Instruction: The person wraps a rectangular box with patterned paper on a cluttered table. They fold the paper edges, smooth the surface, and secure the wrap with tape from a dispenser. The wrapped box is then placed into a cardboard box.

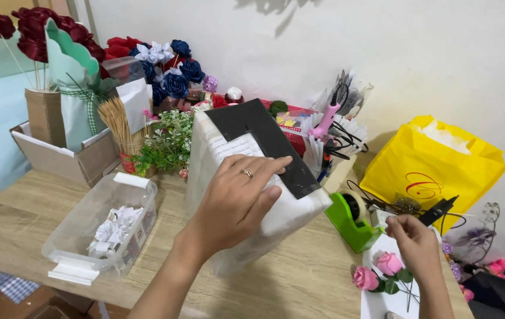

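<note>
Evidently the white foam block stood tilted near the middle of the wooden table, a black paper sheet lying over its top face and down toward four o'clock. The left hand lay flat on the block's upper face, fingers spread and pressing rather than gripping, fingertips just over the black sheet's edge. The right hand, at about four o'clock from the block, was pinched on something small by the green tape dispenser; what it held could not be made out. Two pink fabric roses lay on white paper just beside that hand.

Judging by its look, the block was light and stiff but easily dented, so a broad palm on a face or a hold across two opposite sides would suit it better than fingertip pressure. Its paper skin seemed loose and likely to slide or crease.

At nine o'clock from the block sat a clear plastic tub of white paper scraps; a yellow bag stood at two o'clock.
</note>
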